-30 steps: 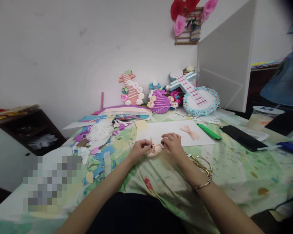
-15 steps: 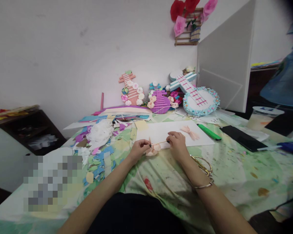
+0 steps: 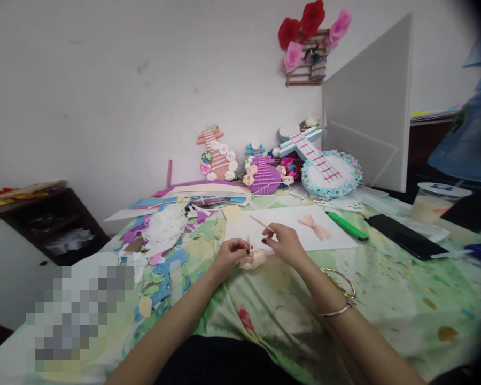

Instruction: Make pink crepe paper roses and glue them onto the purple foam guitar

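My left hand (image 3: pixel 233 256) pinches a pale peach paper flower (image 3: pixel 253 260) by its narrow base. The petals hang below the fingertips, and a short pointed end (image 3: pixel 248 241) sticks up above them. Between the thumb and fingers of my right hand (image 3: pixel 284 244) is a thin, pale wooden-looking stick (image 3: pixel 260 222), slanting up to the left. Its tip is apart from the flower. Both hands are at the front edge of a white board (image 3: pixel 282 214). A bunch of gathered peach paper (image 3: pixel 315 226) lies on that board, right of my right hand.
Right of the board lie a green cutter-like tool (image 3: pixel 348 225), a black phone-like slab (image 3: pixel 404 236) and a lidded cup (image 3: pixel 433 202). Leftward are white string (image 3: pixel 166 223) and paper scraps (image 3: pixel 164 283). Decorated model instruments (image 3: pixel 324 168) lean by the wall.
My right hand has turned and its stick now points up and left, apart from the flower. My left hand keeps hold of the flower. The whole view has shifted slightly.
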`<state>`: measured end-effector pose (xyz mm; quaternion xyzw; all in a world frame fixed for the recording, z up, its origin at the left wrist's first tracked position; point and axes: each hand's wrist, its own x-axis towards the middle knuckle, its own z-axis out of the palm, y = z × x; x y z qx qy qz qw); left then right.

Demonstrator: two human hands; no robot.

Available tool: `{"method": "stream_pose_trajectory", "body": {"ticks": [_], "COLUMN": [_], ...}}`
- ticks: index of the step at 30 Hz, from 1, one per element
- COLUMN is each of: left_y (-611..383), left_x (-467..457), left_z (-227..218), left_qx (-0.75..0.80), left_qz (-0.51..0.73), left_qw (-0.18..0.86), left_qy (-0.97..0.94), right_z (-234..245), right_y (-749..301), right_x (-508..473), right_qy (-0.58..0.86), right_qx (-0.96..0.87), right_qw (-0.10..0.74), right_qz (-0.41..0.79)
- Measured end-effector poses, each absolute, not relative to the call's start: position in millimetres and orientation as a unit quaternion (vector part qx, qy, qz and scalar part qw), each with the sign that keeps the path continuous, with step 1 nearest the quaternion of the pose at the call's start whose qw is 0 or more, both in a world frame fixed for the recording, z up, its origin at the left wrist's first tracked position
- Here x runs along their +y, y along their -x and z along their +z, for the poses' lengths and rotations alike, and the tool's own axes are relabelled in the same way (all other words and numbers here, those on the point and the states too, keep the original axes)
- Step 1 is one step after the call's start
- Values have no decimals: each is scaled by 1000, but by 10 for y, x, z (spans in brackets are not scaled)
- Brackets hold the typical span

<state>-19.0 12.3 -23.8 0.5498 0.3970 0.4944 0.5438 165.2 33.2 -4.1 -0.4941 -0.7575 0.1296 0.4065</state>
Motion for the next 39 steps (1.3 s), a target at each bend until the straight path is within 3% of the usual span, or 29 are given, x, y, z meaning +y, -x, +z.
{"method": "stream_pose_trajectory", "body": {"ticks": [9, 25, 39], "left_y": [191, 239, 257], "left_x": [142, 191, 197], "left_z": [-244, -307, -350], "left_qx": [400, 364, 347], "left_qz": [490, 524, 517], "left_qw": [539, 571, 579], "left_qy": [-556, -517, -527], "right_z": [-49, -143, -174], "right_y": [-1490, -1486, -1437], "right_x": [450, 460, 433], "right_qy": [369, 384, 385], "right_qx": [-809, -749, -754], "right_qw": [324, 403, 399], "right_qz": [324, 360, 352]}}
